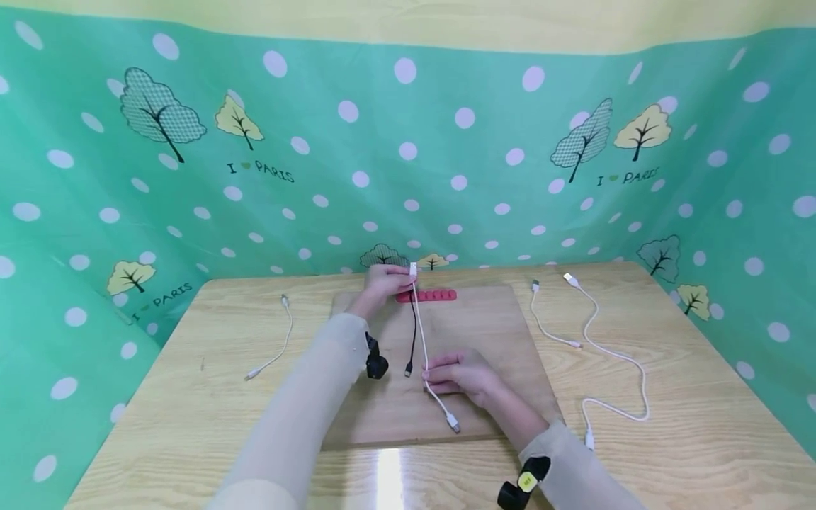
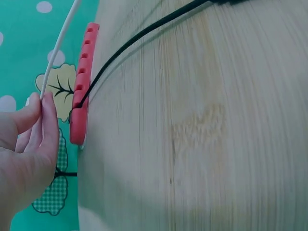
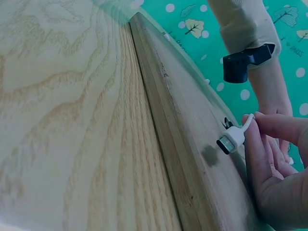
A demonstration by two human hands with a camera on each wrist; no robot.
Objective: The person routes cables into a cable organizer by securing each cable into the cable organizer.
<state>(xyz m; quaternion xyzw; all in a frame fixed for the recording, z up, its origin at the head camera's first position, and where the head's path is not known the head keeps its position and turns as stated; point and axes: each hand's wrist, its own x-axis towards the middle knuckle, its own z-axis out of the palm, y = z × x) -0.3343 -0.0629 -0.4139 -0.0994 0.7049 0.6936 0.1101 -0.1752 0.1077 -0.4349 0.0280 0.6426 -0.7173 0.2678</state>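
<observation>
A white charging cable is stretched between my two hands above the wooden board. My left hand pinches it near its white USB plug. Lower down, my right hand pinches the cable near its other end, and the small connector sticks out past the fingertips. A red cable holder with several slots lies at the board's far edge, just beside the left hand. One black cable sits in a slot at the holder's end, its small plug lying on the board.
On the table left of the board lies a short white cable. To the right are another short white cable with a green-tipped plug and a longer, curving white cable. A green dotted cloth hangs behind the table.
</observation>
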